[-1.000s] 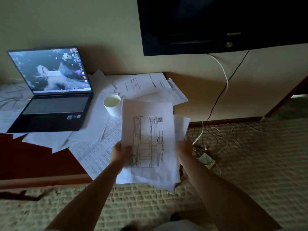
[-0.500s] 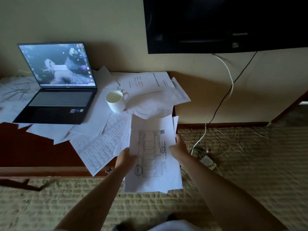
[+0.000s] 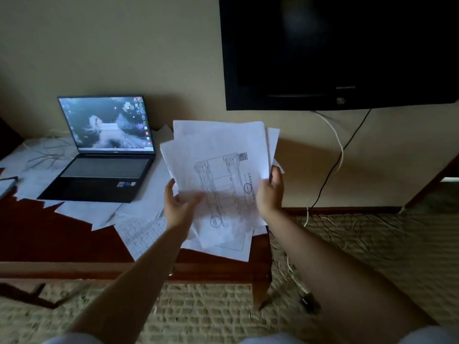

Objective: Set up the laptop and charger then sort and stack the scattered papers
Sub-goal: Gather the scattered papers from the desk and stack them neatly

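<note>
Bundle of papers held up between both hands, above the right end of the table. Right hand gripped the right edge, fingers curled round the sheets. Left hand under the lower left edge, thumb laid on the front sheet, fingers behind (not clear how firmly pinched). Top sheet showed a printed form with a grid, a code square and two round stamps. Sheets fanned unevenly, corners not aligned. More loose papers lay scattered on the dark red table below and to the left. Open laptop stood further left on those papers, screen lit. Dark television hung on the wall above right, with a white cable and a black cable running down to the woven carpet.
</note>
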